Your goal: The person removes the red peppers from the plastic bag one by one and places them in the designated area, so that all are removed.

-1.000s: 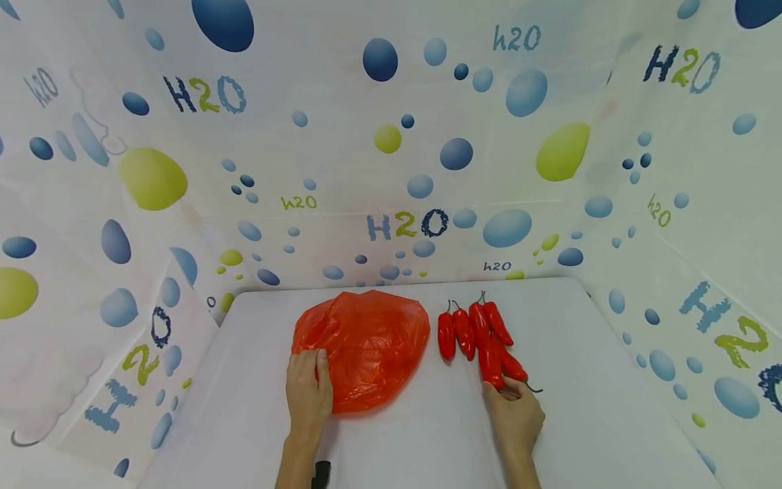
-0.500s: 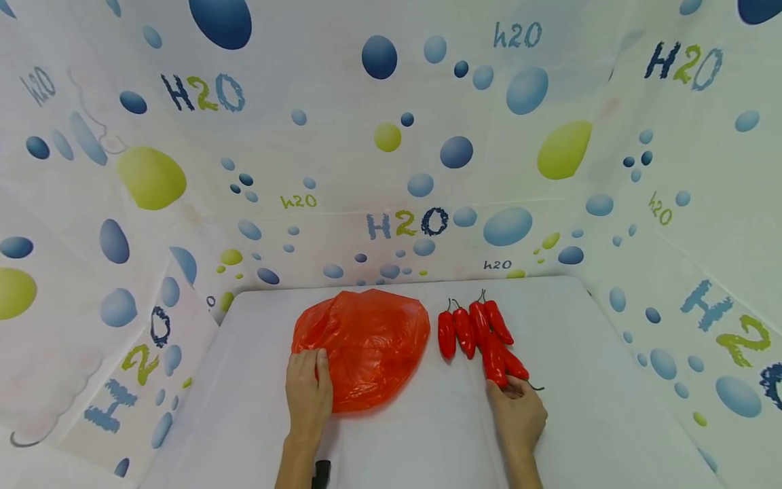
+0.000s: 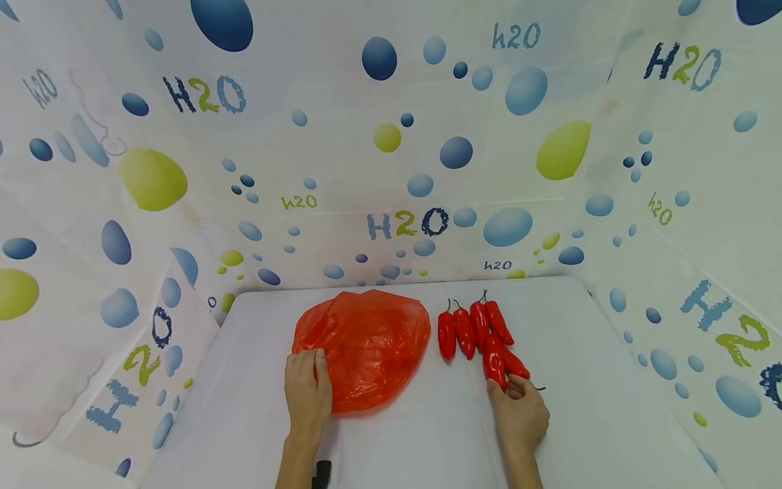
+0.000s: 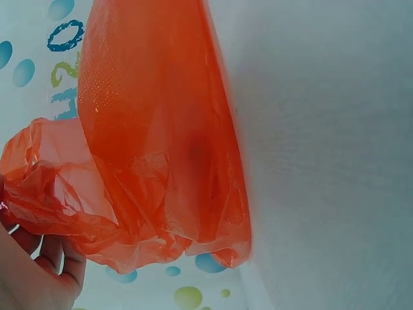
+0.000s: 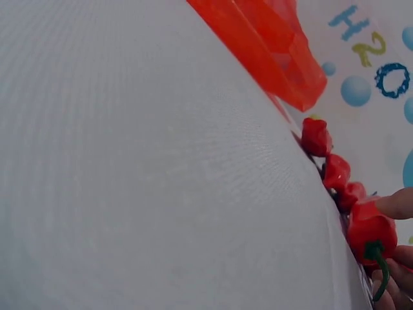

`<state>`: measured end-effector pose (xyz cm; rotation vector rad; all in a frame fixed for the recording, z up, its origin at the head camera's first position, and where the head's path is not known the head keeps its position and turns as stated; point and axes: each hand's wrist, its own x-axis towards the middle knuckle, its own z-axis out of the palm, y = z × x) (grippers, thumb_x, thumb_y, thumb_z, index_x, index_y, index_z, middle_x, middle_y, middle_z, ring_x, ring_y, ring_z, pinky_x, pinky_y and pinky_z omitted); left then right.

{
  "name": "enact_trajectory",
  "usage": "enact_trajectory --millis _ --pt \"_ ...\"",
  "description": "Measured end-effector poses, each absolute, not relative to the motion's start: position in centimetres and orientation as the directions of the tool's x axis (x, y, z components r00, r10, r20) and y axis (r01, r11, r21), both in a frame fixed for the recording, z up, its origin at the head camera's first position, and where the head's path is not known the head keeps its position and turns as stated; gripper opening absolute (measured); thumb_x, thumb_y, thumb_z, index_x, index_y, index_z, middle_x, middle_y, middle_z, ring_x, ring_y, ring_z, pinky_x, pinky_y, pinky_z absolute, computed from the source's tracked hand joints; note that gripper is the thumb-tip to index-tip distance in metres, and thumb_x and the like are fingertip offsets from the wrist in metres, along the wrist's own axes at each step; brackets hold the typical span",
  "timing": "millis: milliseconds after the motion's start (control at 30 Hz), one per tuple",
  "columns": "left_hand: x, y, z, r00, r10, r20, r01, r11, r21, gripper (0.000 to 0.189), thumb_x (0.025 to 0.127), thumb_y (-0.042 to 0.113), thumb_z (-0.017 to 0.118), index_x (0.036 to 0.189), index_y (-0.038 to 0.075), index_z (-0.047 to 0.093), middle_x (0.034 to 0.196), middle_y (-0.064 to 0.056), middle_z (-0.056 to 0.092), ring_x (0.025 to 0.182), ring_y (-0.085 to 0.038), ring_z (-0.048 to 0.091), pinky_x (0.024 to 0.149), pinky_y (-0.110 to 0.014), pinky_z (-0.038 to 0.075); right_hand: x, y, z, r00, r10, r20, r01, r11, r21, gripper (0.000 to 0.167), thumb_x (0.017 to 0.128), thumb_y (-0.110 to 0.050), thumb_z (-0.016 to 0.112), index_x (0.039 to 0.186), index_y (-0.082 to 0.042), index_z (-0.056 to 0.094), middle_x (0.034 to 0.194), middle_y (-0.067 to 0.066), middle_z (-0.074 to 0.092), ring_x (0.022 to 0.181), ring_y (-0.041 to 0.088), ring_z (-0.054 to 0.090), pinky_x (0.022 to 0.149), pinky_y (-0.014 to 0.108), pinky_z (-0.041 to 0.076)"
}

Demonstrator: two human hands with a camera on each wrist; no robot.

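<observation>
My left hand [image 3: 308,390] grips the near-left edge of a thin red-orange plastic bag [image 3: 373,346]. In the left wrist view the bag [image 4: 155,129] stands up in folds, with the fingers curled at its crumpled edge. On the right, my right hand [image 3: 519,414] pinches the near end of a shiny red chili pepper [image 3: 493,360]. Its green stem shows in the right wrist view, below the thumb on the pepper [image 5: 371,226]. Another red pepper [image 3: 516,365] lies slanted right beside it. Behind them several more red peppers [image 3: 464,333] lie in a row, stems pointing away.
A white-covered table [image 3: 415,441] carries everything. A small black object [image 3: 321,473] lies by the left forearm at the bottom edge, partly cut off. White sheets [image 3: 342,136] printed with blue and green drops and "H2O" hang behind and at both sides.
My right hand has shifted slightly right with the chili pepper's near end, and the pepper's far end has drawn back toward me. The left hand and bag look the same.
</observation>
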<state>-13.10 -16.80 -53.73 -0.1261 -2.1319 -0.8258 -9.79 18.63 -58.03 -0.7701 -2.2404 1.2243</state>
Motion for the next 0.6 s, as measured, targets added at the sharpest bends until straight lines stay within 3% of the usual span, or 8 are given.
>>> enact_trajectory --millis 233,367,433,600 --pt "-13.1 -16.9 -53.7 -0.646 -0.203 0.736 0.347 0.780 0.520 0.011 0.102 0.005 0.062 0.098 -0.002 0.071 0.089 -0.014 0.068 0.087 -0.030 0.053 0.079 -0.034 0.039 -9.7 18.4 -57.6 -0.725 0.668 0.170 0.220 0.458 -0.861 0.040 0.085 -0.024 0.089 0.112 0.001 0.075 0.104 0.019 0.076 0.093 0.036 0.071 0.084 0.054 0.052" --pt "-13.1 -17.1 -53.8 -0.656 -0.208 0.725 0.345 0.772 0.534 0.014 0.104 0.006 0.060 0.099 -0.002 0.070 0.090 -0.015 0.068 0.088 -0.032 0.052 0.080 -0.035 0.038 -9.8 18.1 -57.0 -0.708 0.667 0.232 0.182 0.489 -0.853 0.038 0.085 -0.022 0.089 0.112 0.001 0.076 0.104 0.018 0.076 0.092 0.035 0.072 0.084 0.054 0.056" --pt "-13.2 -17.1 -53.8 -0.655 -0.212 0.725 0.346 0.769 0.537 0.015 0.104 0.006 0.059 0.098 -0.002 0.070 0.089 -0.015 0.068 0.088 -0.032 0.052 0.080 -0.036 0.037 -9.9 17.8 -56.6 -0.698 0.667 0.260 0.162 0.501 -0.850 0.037 0.084 -0.022 0.090 0.111 -0.001 0.077 0.104 0.017 0.077 0.091 0.033 0.071 0.082 0.048 0.057" --pt "-13.1 -17.3 -53.8 -0.653 -0.227 0.722 0.341 0.763 0.549 0.017 0.105 0.007 0.058 0.099 -0.003 0.069 0.088 -0.016 0.067 0.088 -0.032 0.051 0.080 -0.037 0.037 -10.4 16.8 -55.4 -0.707 0.637 0.306 0.085 0.507 -0.858 0.037 0.083 -0.024 0.091 0.112 -0.006 0.078 0.106 0.010 0.078 0.095 0.026 0.070 0.079 0.015 0.050"
